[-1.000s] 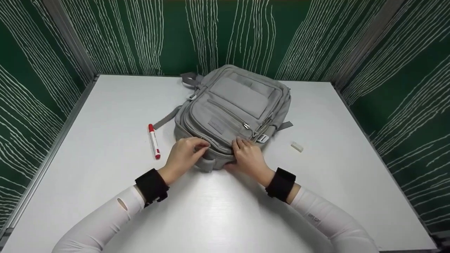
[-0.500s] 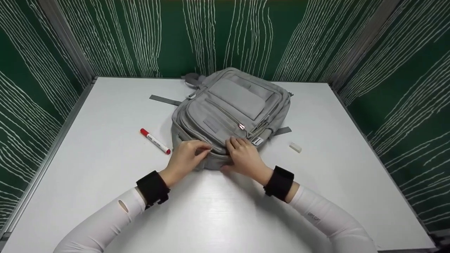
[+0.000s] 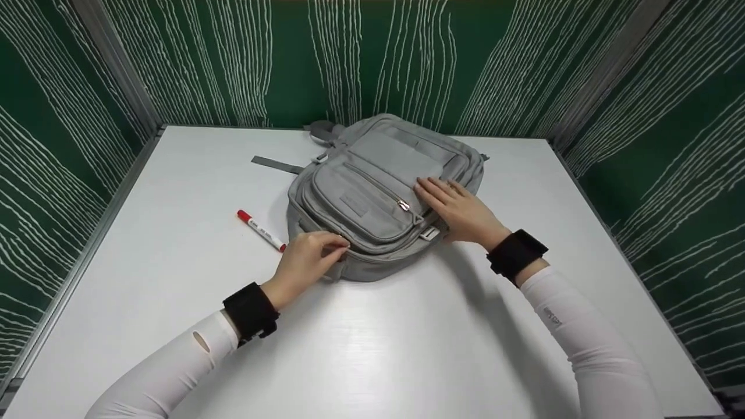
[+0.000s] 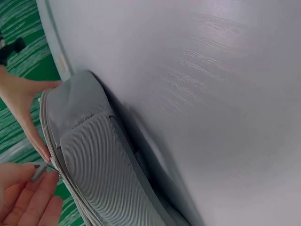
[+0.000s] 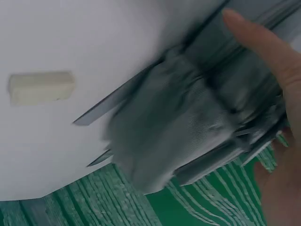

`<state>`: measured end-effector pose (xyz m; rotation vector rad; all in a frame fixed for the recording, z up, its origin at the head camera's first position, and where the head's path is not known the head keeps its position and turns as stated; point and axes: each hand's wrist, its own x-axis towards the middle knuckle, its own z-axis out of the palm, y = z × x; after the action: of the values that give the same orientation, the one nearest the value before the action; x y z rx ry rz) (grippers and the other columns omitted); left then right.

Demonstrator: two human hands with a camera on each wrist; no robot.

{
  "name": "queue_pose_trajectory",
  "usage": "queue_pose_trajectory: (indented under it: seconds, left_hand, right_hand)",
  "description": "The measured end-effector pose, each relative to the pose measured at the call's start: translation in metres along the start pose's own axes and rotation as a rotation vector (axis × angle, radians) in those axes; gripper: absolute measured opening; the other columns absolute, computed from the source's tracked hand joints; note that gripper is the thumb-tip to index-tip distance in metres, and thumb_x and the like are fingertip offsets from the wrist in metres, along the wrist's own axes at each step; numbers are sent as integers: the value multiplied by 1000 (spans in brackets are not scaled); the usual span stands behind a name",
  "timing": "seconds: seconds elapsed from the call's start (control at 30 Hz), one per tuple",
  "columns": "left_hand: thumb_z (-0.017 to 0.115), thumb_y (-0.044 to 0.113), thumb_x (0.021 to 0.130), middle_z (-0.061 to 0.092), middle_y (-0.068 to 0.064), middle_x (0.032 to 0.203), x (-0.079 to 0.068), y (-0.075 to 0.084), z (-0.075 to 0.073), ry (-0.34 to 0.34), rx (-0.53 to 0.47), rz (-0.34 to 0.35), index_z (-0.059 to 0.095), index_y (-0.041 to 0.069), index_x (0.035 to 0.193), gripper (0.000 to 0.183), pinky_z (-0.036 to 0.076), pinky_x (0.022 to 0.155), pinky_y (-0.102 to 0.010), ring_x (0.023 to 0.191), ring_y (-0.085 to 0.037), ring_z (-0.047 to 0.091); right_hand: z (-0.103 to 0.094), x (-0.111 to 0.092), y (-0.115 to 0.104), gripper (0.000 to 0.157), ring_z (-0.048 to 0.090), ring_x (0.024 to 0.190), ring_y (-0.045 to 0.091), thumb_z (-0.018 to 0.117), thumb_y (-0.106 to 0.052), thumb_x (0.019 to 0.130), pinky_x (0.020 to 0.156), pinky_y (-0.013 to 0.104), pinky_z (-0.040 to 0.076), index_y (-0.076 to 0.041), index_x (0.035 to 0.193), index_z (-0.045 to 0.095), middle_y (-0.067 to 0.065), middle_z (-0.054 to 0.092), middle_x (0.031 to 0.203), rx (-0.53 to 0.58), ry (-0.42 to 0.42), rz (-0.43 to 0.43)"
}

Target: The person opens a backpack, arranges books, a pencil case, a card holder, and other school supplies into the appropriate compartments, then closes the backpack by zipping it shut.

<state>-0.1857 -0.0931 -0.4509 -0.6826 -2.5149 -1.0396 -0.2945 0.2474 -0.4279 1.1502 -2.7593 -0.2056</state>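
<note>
Your left hand (image 3: 305, 259) is at the near left corner of the grey backpack (image 3: 407, 154), its thumb and fingers pinching a small grey zip pull (image 4: 39, 170) right at the bag's zipped edge. The backpack itself lies on the white table (image 3: 349, 355), front face up and turned at an angle, directly beyond your left hand and partly under your right. Your right hand (image 3: 463, 212) rests on the backpack's right side, fingers extended over the front panel and the thumb stretched away from them; it grips no separate object that you can see. The right wrist view is blurred, so how firmly that palm presses on the fabric is hard to tell. Between your two hands, on the backpack's front, sit a metal zip slider (image 3: 403, 205) and, to its left, a stitched label (image 3: 354, 205). A white buckle (image 3: 429, 234) shows at the bag's near right edge, just beside your right hand. Left of the backpack, near your left hand, lies a red-and-white marker (image 3: 262, 231), and a loose strap (image 3: 273, 164) sticks out from the bag farther back. Off the backpack's right side, apart from it, is an off-white block (image 5: 42, 88).
</note>
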Motion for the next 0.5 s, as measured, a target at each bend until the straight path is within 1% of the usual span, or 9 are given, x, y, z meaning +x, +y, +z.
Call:
queue_pose_trajectory:
  seconds: [0.1, 0.2, 0.37, 0.5]
  left_hand:
    - [76, 8, 91, 81, -7, 97, 0, 0, 0, -8, -5, 2, 80, 7, 98, 8, 63, 78, -35, 89, -20, 77]
    - [76, 8, 91, 81, -7, 98, 0, -1, 0, -17, -8, -6, 80, 7, 98, 9, 63, 78, -35, 89, -20, 77]
    - [76, 8, 90, 81, -7, 98, 0, -1, -2, -13, -9, -21, 80, 8, 98, 9, 63, 77, -36, 89, -20, 77]
    - [76, 8, 91, 81, -7, 98, 0, -2, -3, -12, -21, -28, 80, 8, 98, 9, 62, 76, -36, 88, -19, 76]
  right_hand:
    - [4, 5, 9, 127, 28, 158, 37, 98, -25, 63, 128, 55, 29, -3, 163, 21, 18, 24, 171, 2, 14, 5]
    - [6, 9, 11, 113, 32, 156, 38, 91, -16, 71, 127, 53, 31, 1, 161, 25, 21, 28, 169, -2, 53, -7]
    - [7, 15, 7, 90, 41, 150, 40, 81, -6, 80, 125, 51, 36, 4, 157, 34, 24, 39, 162, -16, 123, -17]
    - [9, 17, 1, 79, 45, 147, 42, 74, -2, 84, 121, 52, 40, 6, 154, 39, 26, 43, 159, -27, 150, -3]
